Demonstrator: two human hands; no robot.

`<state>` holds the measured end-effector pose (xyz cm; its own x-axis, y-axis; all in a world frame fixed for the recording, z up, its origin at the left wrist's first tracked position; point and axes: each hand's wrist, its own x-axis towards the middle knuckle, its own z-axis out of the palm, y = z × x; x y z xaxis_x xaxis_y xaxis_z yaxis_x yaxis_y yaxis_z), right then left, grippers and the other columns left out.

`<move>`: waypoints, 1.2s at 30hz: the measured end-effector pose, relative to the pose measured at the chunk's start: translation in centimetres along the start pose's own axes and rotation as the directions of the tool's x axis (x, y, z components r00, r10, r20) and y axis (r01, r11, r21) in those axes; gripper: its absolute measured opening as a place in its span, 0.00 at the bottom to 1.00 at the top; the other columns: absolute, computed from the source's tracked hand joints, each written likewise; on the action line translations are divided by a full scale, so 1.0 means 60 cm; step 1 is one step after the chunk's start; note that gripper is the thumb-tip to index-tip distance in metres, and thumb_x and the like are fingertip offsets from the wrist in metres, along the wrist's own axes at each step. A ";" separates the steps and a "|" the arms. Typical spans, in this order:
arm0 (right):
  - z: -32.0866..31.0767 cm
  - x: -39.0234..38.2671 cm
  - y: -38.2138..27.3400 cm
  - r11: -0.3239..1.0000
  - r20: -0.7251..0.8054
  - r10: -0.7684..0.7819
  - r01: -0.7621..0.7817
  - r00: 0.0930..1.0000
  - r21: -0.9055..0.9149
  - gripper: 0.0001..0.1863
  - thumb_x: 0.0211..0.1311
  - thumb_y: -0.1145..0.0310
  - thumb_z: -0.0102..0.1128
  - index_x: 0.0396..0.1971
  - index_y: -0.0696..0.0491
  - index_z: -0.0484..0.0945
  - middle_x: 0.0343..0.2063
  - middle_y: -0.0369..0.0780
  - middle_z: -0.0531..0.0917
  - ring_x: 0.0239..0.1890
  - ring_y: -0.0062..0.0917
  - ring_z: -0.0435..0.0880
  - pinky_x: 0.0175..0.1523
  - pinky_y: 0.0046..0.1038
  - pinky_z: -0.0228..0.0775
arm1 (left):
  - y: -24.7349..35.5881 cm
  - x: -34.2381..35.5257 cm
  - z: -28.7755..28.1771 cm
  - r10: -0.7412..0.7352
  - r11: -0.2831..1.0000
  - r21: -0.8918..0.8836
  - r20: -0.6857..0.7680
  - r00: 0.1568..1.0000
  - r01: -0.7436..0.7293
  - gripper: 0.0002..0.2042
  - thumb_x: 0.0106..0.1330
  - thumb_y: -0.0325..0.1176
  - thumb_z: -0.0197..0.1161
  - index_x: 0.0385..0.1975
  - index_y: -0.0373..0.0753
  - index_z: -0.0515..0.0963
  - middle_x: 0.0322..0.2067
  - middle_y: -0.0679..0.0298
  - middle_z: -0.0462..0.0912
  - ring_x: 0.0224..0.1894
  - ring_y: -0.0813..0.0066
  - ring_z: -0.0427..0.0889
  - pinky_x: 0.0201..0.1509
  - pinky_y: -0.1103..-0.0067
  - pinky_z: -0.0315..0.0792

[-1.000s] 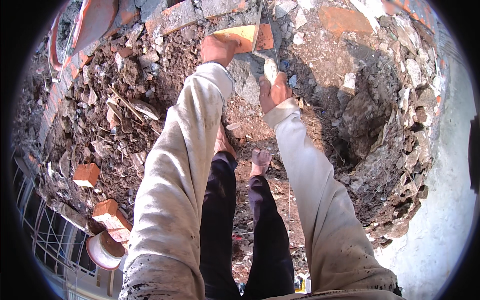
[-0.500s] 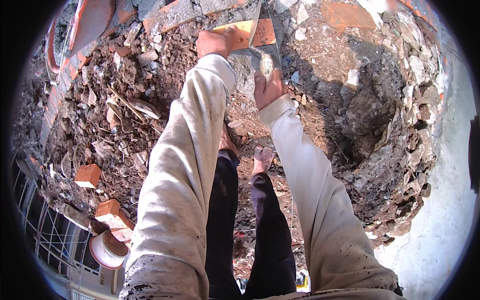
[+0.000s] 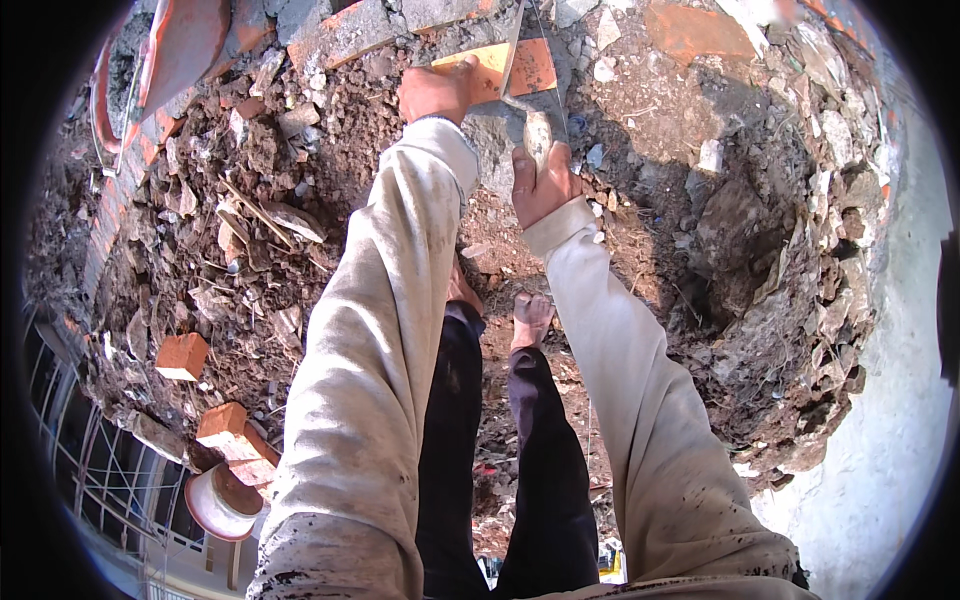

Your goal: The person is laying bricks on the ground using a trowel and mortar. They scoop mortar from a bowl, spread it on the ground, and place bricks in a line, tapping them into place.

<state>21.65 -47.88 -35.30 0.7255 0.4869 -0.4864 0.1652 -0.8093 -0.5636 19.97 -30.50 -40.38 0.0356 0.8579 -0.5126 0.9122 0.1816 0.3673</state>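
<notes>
As the right hand (image 3: 546, 188), fingers curled round the trowel (image 3: 538, 138), turns it more edge-on, the left hand (image 3: 435, 94), fingertips hidden, apparently steadies the brick (image 3: 487, 76) at its left end.

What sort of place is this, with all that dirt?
Probably a building site: the left hand holds an orange rectangular brick, the right hand a pale-handled metal trowel, and brown, rubble-strewn soil lies around.

your left hand (image 3: 436, 93) covers part of the brick's (image 3: 488, 76) left end, your right hand (image 3: 546, 188) hides part of the trowel (image 3: 538, 132), whose blade (image 3: 514, 55) runs off the top edge, and your left sleeve (image 3: 370, 320) partly covers your left foot (image 3: 464, 291).
</notes>
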 end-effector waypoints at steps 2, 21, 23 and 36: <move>0.002 -0.001 0.003 1.000 -0.021 -0.024 0.024 1.000 0.004 0.22 0.62 0.54 0.50 0.35 0.60 0.59 0.21 0.58 0.78 0.28 0.58 0.77 0.33 0.50 0.69 | 0.000 -0.003 -0.002 0.018 1.000 0.009 0.008 1.000 -0.018 0.27 0.45 0.55 0.71 0.31 0.32 0.83 0.33 0.49 0.83 0.39 0.56 0.83 0.47 0.70 0.74; -0.012 -0.006 0.008 0.999 0.071 0.045 -0.046 0.996 0.015 0.22 0.62 0.55 0.49 0.40 0.61 0.60 0.26 0.59 0.79 0.31 0.57 0.79 0.35 0.48 0.72 | -0.025 0.011 0.009 0.162 0.987 -0.016 0.076 0.984 -0.161 0.27 0.44 0.51 0.72 0.29 0.27 0.82 0.31 0.45 0.82 0.37 0.54 0.83 0.46 0.71 0.75; -0.010 -0.008 0.013 1.000 0.021 0.025 -0.025 0.999 0.017 0.22 0.62 0.55 0.49 0.40 0.61 0.60 0.26 0.59 0.79 0.30 0.57 0.79 0.35 0.49 0.72 | -0.023 0.010 0.008 0.160 0.987 -0.006 0.076 0.984 -0.160 0.27 0.44 0.51 0.72 0.28 0.27 0.82 0.31 0.45 0.83 0.37 0.54 0.83 0.47 0.71 0.75; 0.001 -0.016 0.019 0.999 0.045 0.013 -0.014 0.999 0.035 0.22 0.62 0.55 0.50 0.39 0.61 0.61 0.27 0.59 0.78 0.29 0.58 0.77 0.33 0.51 0.70 | -0.013 0.004 -0.001 0.170 0.985 0.028 0.085 0.982 -0.173 0.26 0.46 0.51 0.72 0.29 0.29 0.82 0.31 0.46 0.83 0.37 0.55 0.83 0.47 0.70 0.74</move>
<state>21.10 -49.24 -35.53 0.6967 0.4909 -0.5231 0.1313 -0.8042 -0.5797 19.24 -30.39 -40.75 0.2244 0.8322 -0.5070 0.9034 0.0173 0.4284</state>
